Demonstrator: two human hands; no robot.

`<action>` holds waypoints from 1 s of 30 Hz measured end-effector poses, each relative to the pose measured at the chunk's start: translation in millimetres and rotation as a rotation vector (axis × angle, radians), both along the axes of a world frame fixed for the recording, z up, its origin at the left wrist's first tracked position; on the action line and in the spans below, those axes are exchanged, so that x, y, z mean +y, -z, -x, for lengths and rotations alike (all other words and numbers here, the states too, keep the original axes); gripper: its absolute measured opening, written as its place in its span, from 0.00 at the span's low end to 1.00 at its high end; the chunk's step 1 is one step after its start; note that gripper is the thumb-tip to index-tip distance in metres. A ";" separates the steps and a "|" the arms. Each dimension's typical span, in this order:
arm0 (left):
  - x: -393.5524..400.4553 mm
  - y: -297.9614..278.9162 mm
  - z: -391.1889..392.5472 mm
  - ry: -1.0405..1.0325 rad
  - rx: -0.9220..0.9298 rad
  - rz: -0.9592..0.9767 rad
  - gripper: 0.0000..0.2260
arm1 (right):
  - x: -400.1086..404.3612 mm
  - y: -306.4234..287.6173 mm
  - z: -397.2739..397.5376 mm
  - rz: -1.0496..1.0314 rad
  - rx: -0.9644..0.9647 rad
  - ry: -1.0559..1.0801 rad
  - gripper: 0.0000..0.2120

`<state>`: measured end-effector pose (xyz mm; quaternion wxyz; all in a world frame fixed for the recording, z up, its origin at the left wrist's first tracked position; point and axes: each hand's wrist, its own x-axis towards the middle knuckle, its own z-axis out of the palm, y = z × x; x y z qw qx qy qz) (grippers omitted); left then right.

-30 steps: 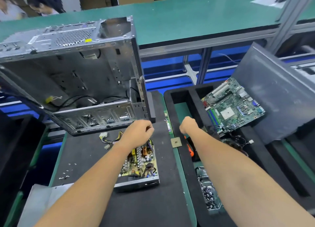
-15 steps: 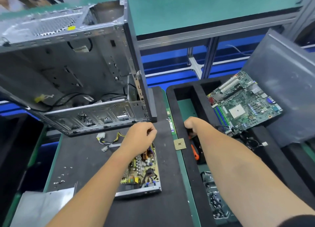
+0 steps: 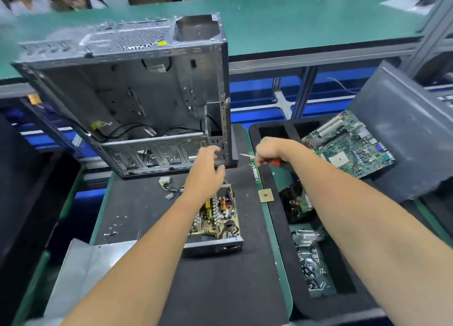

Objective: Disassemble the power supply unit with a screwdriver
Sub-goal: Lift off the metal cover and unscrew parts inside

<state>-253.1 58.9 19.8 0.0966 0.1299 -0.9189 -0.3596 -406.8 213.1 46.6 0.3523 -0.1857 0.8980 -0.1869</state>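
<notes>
PSU (image 3: pixel 215 220) w/ lid off, board exposed, lies mid-mat (image 3: pixel 220 289) on the table, its cables (image 3: pixel 171 188) trailing toward the far edge. Left hand (image 3: pixel 206 173) hovers over PSU's far end, fingers loosely spread, holding nothing. Right hand (image 3: pixel 269 151) grips a screwdriver (image 3: pixel 259 160), red handle, tip pointing left, above the mat's right edge. PC case (image 3: pixel 137 100) stands at the mat's far edge. Motherboard (image 3: pixel 348 142) leans in the tray (image 3: pixel 277 222) to the right; CPU (image 3: pixel 266 195) sits on the tray's left rim. Loose screws (image 3: pixel 114 227) near the mat's left edge.
</notes>
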 end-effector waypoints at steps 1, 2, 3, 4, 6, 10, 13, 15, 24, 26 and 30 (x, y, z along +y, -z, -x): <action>-2.9 -2.2 -3.6 0.011 0.028 0.063 0.21 | -8.2 -10.9 -9.7 -0.024 -0.005 -0.086 0.12; -6.2 -4.8 -8.0 0.033 0.047 0.162 0.24 | -17.8 -22.1 -22.5 -0.066 0.018 -0.166 0.13; -9.8 -9.1 -13.7 0.066 0.056 0.295 0.26 | -30.0 -30.9 -34.5 -0.089 0.044 -0.222 0.13; -13.9 -13.7 -18.4 0.105 0.057 0.436 0.24 | -43.9 -41.5 -47.1 -0.103 0.070 -0.266 0.13; -24.7 -23.6 -29.1 0.161 0.025 0.642 0.14 | -70.4 -58.8 -72.3 -0.115 0.136 -0.371 0.14; -57.5 -39.7 -56.9 0.155 -0.068 0.750 0.07 | -112.7 -77.3 -112.0 -0.134 0.217 -0.528 0.12; -87.5 -37.9 -82.7 0.095 -0.009 0.510 0.08 | -126.2 -86.7 -128.0 -0.068 0.101 -0.542 0.09; -102.8 -32.7 -96.3 0.059 -0.072 0.296 0.12 | -127.2 -96.6 -131.6 -0.090 0.083 -0.570 0.11; -109.9 -3.5 -105.5 0.095 -0.098 -0.119 0.13 | -148.0 -140.8 -141.5 0.009 0.179 -0.481 0.09; -106.3 -0.3 -106.8 0.136 -0.098 -0.107 0.11 | -155.9 -144.7 -147.7 0.126 0.215 -0.450 0.07; -106.5 6.3 -107.9 0.132 -0.096 -0.138 0.08 | -162.4 -130.7 -162.0 0.102 0.393 -0.458 0.11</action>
